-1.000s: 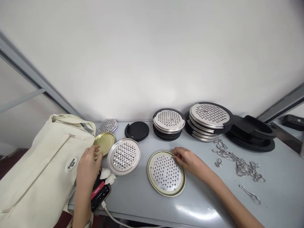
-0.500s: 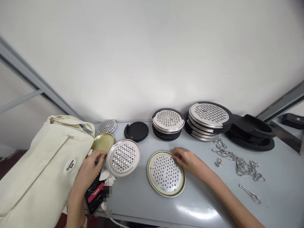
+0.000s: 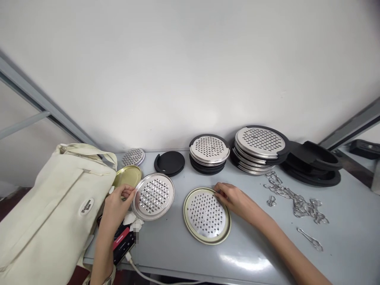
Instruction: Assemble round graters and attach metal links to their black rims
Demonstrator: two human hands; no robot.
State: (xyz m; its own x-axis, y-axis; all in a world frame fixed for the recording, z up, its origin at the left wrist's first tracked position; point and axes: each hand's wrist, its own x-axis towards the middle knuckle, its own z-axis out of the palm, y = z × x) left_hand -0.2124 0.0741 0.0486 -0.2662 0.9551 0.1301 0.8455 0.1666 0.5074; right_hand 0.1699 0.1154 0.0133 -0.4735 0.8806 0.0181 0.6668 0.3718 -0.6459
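Observation:
My left hand (image 3: 119,204) has its thumb and fingers closed at the left rim of a round silver grater disc (image 3: 153,196), which leans slightly at the left of the table. My right hand (image 3: 233,199) pinches the upper right edge of a second grater disc (image 3: 207,215). That one has a perforated metal middle and a pale gold rim, and lies on the table. Behind my left fingers sits a plain gold disc (image 3: 127,177), partly covered by the bag. A small grater disc (image 3: 133,157) rests farther back.
A cream bag (image 3: 56,206) fills the left side, beside a phone (image 3: 124,243) with a white cable (image 3: 139,273). Along the wall are a black round holder (image 3: 170,163), two grater stacks (image 3: 209,149) (image 3: 260,142) and black rings (image 3: 311,174). Wire clips (image 3: 303,204) lie right.
My left fingers have come slightly right, onto the silver disc's rim. More of the phone's cable shows. The view has shifted a little; my right hand stays on the gold-rimmed disc.

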